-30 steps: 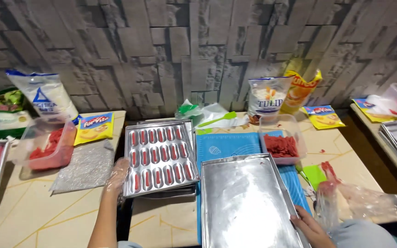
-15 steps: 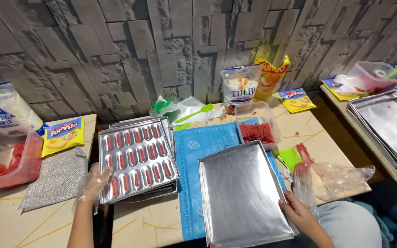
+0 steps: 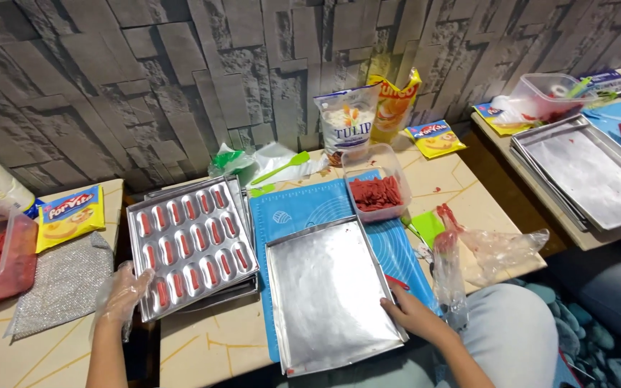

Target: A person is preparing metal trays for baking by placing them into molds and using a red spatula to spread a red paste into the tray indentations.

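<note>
Left hand: we see our gloved left hand [image 3: 122,293] with its grip on the near left corner of the moulded tray [image 3: 190,244].
Moulded tray: on the counter [image 3: 210,338], left of centre, stacked on other trays, its oblong wells holding red filling.
Right hand: our bare right hand [image 3: 410,312] rests on the near right edge of the flat tray [image 3: 328,294], fingers lightly curled over the rim.
Flat tray: on the blue mat [image 3: 303,208], just right of the moulded tray.
Red-strip tub [image 3: 376,185]: far side of the mat.
Piping bag [image 3: 448,269]: right of our right hand.
</note>
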